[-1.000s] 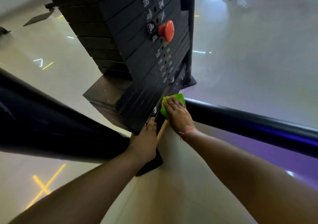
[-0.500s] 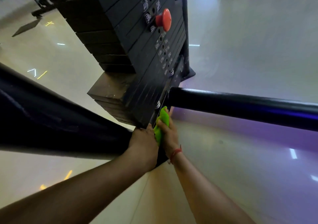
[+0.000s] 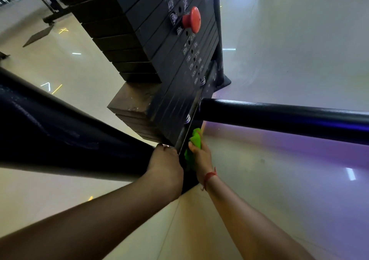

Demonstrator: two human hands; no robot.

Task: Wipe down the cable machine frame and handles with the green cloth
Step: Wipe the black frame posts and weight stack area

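Nearest: two bare forearms reach down and forward; left hand [image 3: 166, 165] sits on the low black frame base [image 3: 189, 180] where the thick left tube [image 3: 60, 132] joins it, fingers curled over the edge by the guide rod [image 3: 186, 138]; looks like a brace for balance while bent over, not part of the wipe; whether it really grips or only rests, can't tell for sure.

Right hand [image 3: 200, 160], red thread [image 3: 209, 177] at the wrist, has the green cloth [image 3: 194, 144] bunched in curled fingers and pressed against the narrow upright face of the frame just right of the rod; bunching probably lets the cloth get into that tight corner under the stack.

Just past the cloth: right black tube [image 3: 279, 117] runs off right from the same joint; cloth is below it, not touching it.

Further: weight stack [image 3: 159, 50], red selector pin [image 3: 192, 20] in one of the upper plates.

Judgement: mid-wipe on the lower frame; tubes and handles likely still to do; no handles in view.
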